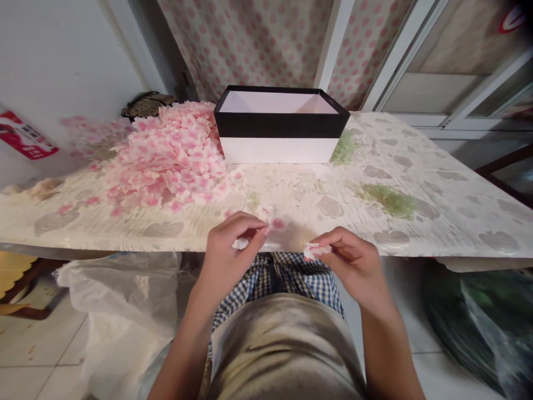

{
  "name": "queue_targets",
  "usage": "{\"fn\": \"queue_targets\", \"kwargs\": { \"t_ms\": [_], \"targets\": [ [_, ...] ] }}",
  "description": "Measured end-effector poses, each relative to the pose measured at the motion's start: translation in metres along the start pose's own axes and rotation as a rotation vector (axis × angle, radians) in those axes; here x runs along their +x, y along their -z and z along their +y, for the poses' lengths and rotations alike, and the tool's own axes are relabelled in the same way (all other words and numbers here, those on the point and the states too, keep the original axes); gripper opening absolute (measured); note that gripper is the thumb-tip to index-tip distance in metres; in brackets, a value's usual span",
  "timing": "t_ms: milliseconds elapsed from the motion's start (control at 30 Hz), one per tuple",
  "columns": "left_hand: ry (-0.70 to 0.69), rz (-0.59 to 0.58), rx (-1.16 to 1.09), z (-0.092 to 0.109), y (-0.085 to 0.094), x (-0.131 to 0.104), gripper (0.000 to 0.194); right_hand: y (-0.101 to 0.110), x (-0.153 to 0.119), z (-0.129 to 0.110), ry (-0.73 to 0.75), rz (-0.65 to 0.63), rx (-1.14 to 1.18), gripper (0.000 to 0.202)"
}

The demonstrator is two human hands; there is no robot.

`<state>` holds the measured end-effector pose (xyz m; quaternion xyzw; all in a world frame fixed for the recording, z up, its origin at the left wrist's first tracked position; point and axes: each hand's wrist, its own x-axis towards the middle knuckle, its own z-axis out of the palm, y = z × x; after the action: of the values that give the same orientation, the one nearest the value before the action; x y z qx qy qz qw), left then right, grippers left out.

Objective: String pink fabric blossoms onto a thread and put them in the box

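My left hand (235, 247) is closed, with thumb and forefinger pinched together over the table's front edge. A whitish patch shows in the gap behind its thumb, and what the fingertips hold is too small to make out. Across from it, my right hand (353, 261) pinches a small white-and-pink artificial flower (317, 251) between thumb and fingers. Loose pink petals (277, 223) lie on the table just beyond my left fingertips. A large heap of pink artificial flowers (166, 161) spreads over the table's left side.
A white box with a black rim (278, 149) stands at the back middle, its top uncovered. Green artificial stem pieces (387, 200) lie to the right, with more green bits (345, 147) beside the box. A plastic bag (125, 300) hangs below the table's left front edge.
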<state>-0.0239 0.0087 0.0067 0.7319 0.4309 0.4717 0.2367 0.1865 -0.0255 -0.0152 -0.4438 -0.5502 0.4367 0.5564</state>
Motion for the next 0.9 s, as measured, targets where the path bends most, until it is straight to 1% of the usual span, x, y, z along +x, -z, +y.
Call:
{"fn": "queue_targets", "kwargs": {
  "t_ms": [67,167,200,233,267,333,367,433,667,800,900],
  "targets": [
    [-0.025,0.012,0.017,0.0,-0.009,0.004,0.005,0.001,0.0,-0.001,0.006,0.004,-0.002,0.006],
    [-0.043,0.117,0.096,-0.001,-0.021,0.016,0.006,0.0,0.001,-0.002,0.013,0.012,-0.023,0.007],
    [-0.052,0.122,0.122,-0.002,-0.024,0.021,0.006,-0.001,0.001,-0.002,0.014,0.013,-0.034,0.008],
    [-0.057,0.092,0.153,-0.003,-0.026,0.027,0.009,-0.002,0.001,-0.002,0.013,0.013,-0.043,0.007],
    [-0.057,0.03,0.19,-0.004,-0.028,0.033,0.014,-0.003,0.002,-0.002,0.012,0.013,-0.049,0.007],
    [-0.046,-0.128,0.269,-0.006,-0.028,0.043,0.018,-0.005,0.002,-0.002,0.007,0.006,-0.051,0.006],
    [-0.039,-0.188,0.3,-0.007,-0.027,0.046,0.018,-0.005,0.002,-0.001,0.006,0.004,-0.051,0.006],
    [-0.031,-0.239,0.341,-0.009,-0.022,0.049,0.017,-0.006,0.002,0.0,0.004,0.004,-0.054,0.006],
    [0.002,-0.216,0.368,-0.019,0.006,0.034,0.024,-0.007,0.002,0.001,-0.018,-0.026,-0.041,0.004],
    [0.027,-0.22,0.424,-0.02,0.01,0.026,0.022,-0.008,0.002,0.001,-0.019,-0.04,-0.046,0.003],
    [0.07,-0.223,0.426,-0.016,0.01,0.021,0.015,-0.008,0.002,0.002,-0.01,-0.047,-0.059,0.004]
  ]
}}
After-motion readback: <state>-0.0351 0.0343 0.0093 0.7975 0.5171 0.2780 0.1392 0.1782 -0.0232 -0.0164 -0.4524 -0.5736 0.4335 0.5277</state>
